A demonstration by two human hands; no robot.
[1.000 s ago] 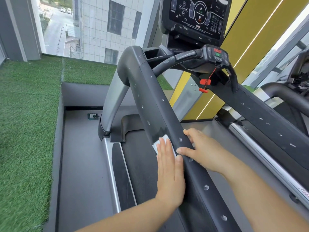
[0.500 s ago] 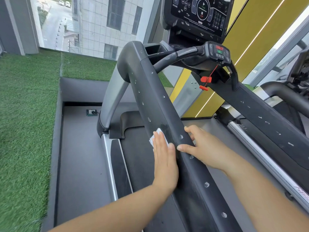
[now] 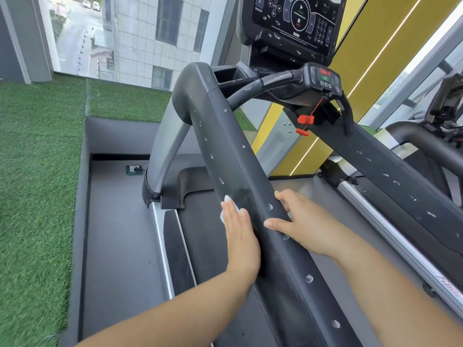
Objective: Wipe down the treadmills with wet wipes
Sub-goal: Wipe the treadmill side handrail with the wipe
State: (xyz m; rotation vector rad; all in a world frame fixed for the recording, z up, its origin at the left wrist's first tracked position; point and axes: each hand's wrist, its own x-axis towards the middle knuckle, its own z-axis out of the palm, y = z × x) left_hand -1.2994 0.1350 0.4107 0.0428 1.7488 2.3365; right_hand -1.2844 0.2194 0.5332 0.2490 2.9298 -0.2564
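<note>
One damp smear (image 3: 241, 194) showed just ahead of the left hand (image 3: 240, 236), which pressed the wet wipe (image 3: 226, 204) flat-fingered against the handrail (image 3: 225, 146) that the right hand (image 3: 308, 226) gripped alongside; most of the treadmill (image 3: 208, 246) probably remained.

Two treadmills are counted: the front treadmill (image 3: 165, 146) and part of a second treadmill (image 3: 426, 141) at the right. Two hands are seen, the left hand (image 3: 241, 242) and the right hand (image 3: 308, 226). One wipe (image 3: 226, 200), one console (image 3: 293, 21), two rails, the near rail (image 3: 225, 146) and the far rail (image 3: 390, 176), and one socket (image 3: 134, 169) are counted.
</note>
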